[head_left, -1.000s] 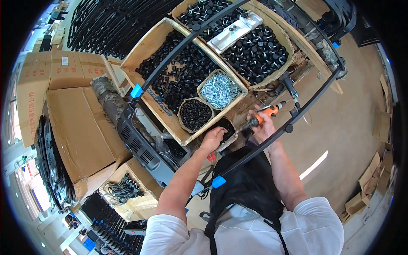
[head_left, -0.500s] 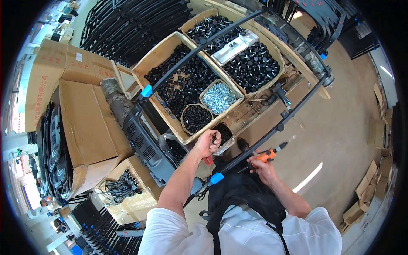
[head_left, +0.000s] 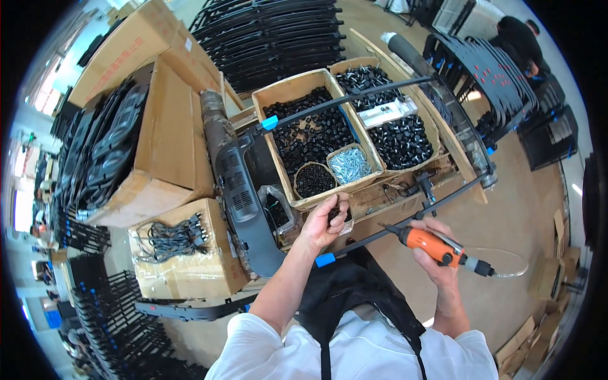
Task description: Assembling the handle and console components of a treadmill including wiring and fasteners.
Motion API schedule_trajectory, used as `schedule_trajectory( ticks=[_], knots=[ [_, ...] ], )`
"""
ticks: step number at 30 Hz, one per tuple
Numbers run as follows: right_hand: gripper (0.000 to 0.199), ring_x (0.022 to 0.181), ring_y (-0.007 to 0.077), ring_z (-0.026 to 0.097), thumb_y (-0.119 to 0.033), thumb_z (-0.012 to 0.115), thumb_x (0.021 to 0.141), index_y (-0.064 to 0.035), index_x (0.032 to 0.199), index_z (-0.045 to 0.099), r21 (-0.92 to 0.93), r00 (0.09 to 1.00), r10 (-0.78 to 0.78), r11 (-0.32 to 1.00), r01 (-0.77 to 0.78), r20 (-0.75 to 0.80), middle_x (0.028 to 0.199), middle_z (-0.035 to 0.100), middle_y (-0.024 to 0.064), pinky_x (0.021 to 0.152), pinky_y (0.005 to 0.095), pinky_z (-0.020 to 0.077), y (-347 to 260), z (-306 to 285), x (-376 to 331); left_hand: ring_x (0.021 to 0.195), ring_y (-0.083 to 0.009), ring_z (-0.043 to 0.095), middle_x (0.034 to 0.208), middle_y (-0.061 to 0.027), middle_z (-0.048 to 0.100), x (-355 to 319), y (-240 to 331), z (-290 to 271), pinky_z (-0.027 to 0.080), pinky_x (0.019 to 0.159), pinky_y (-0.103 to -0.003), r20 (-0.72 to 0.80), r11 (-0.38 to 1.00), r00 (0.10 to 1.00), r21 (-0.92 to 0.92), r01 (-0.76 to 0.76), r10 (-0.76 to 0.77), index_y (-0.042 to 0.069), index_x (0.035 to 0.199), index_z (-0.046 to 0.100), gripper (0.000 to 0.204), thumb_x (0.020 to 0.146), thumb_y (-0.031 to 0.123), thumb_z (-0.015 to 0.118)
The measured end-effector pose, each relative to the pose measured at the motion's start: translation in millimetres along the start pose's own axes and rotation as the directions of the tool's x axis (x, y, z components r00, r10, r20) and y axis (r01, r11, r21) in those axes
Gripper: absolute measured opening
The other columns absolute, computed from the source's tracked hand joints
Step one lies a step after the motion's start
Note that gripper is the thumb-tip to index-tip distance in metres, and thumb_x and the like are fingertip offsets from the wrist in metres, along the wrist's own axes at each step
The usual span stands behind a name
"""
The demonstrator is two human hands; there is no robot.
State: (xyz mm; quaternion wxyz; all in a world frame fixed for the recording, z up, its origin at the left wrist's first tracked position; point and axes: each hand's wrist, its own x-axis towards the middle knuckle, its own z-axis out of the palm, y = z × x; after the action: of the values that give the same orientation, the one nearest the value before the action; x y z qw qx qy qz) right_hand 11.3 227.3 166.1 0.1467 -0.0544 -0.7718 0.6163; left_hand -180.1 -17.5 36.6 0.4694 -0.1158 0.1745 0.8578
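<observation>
Left hand [head_left: 324,223] sits clenched around small dark parts, fingers curled at the front lip of the wooden tray. Right hand [head_left: 437,250] grips an orange power screwdriver [head_left: 432,246], bit aimed toward 9 o'clock and just short of the black frame bar [head_left: 405,223].

Largest first: stacked black frames at 12 o'clock, cardboard boxes [head_left: 158,126] at 10 o'clock, and a box of cables at 8 o'clock. Then the wooden tray [head_left: 316,136] at centre, full of black caps, with a second tray [head_left: 396,130] at 1 o'clock. The frame bar runs from a blue clip [head_left: 324,259] near 6 o'clock up toward 3 o'clock. Smallest: a square tub of bright screws [head_left: 349,163] and a round tub of dark parts [head_left: 315,180], just beside the left hand.

Risks, as judged: the bar is round and thin, so the bit could skid off and jab the left hand, which is close along the same bar. Loose parts could slip out of the fist and drop under the counter. The air hose [head_left: 506,263] trailing at 3 o'clock could snag and pull the tool off line. The frame looks lightly propped; pushing on it may shift it.
</observation>
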Motion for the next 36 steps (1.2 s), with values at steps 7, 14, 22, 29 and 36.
schedule_trajectory(
  ticks=[7, 14, 22, 29, 36],
  knots=[
    [0.063, 0.118, 0.0262, 0.070, -0.004, 0.081, 0.086, -0.0009, 0.140, 0.050, 0.206, 0.989, -0.065, 0.978, 0.037, 0.132, 0.129, 0.071, 0.0197, 0.107, 0.0420, 0.0533, 3.6, 49.5, 65.1, 0.057, -0.0048, 0.050, 0.094, -0.0032, 0.069, -35.1, -13.7, -1.9, 0.030, 0.043, -0.018, -0.176, 0.867, 0.942, 0.466, -0.177, 0.286, 0.002, 0.119, 0.069, 0.025, 0.110, 0.023, 0.060],
    [0.052, 0.120, 0.0268, 0.069, -0.002, 0.078, 0.090, -0.0011, 0.135, 0.052, 0.372, 0.925, -0.156, 0.928, 0.018, 0.345, 0.127, 0.070, 0.0183, 0.108, 0.0416, 0.0533, 19.3, 99.8, 93.3, 0.055, -0.0059, 0.047, 0.090, -0.0015, 0.068, -75.4, -24.8, -10.2, 0.034, 0.044, -0.021, -0.357, 0.815, 0.738, 0.340, -0.469, 0.573, 0.003, 0.120, 0.067, 0.032, 0.112, 0.032, 0.058],
    [0.054, 0.119, 0.0258, 0.068, -0.007, 0.080, 0.092, -0.0004, 0.137, 0.052, 0.391, 0.837, -0.203, 0.920, -0.014, 0.508, 0.126, 0.070, 0.0179, 0.107, 0.0409, 0.0539, 19.3, 172.8, 106.0, 0.062, -0.0065, 0.049, 0.089, -0.0010, 0.062, -118.8, -14.7, -46.9, 0.035, 0.046, -0.020, -0.399, 0.743, 0.695, -0.049, -0.667, 0.598, 0.005, 0.116, 0.065, 0.026, 0.111, 0.029, 0.060],
    [0.051, 0.117, 0.0251, 0.068, -0.004, 0.079, 0.090, 0.0005, 0.135, 0.054, 0.252, 0.789, -0.175, 0.967, 0.026, 0.589, 0.127, 0.069, 0.0171, 0.106, 0.0397, 0.0539, 9.6, 230.3, 106.5, 0.064, -0.0072, 0.048, 0.092, -0.0016, 0.061, -140.0, 18.0, -64.2, 0.037, 0.048, -0.020, -0.365, 0.722, 0.754, -0.250, -0.645, 0.546, 0.003, 0.122, 0.064, 0.024, 0.111, 0.024, 0.059],
    [0.056, 0.120, 0.0254, 0.068, -0.003, 0.080, 0.089, -0.0001, 0.137, 0.053, 0.141, 0.788, -0.095, 0.990, 0.010, 0.608, 0.128, 0.070, 0.0163, 0.107, 0.0408, 0.0536, -11.9, 280.4, 120.7, 0.065, -0.0083, 0.047, 0.088, -0.0003, 0.058, -147.6, 48.9, -84.7, 0.035, 0.048, -0.021, -0.267, 0.741, 0.839, -0.393, -0.544, 0.474, 0.008, 0.130, 0.061, 0.030, 0.112, 0.032, 0.057]
  ],
)
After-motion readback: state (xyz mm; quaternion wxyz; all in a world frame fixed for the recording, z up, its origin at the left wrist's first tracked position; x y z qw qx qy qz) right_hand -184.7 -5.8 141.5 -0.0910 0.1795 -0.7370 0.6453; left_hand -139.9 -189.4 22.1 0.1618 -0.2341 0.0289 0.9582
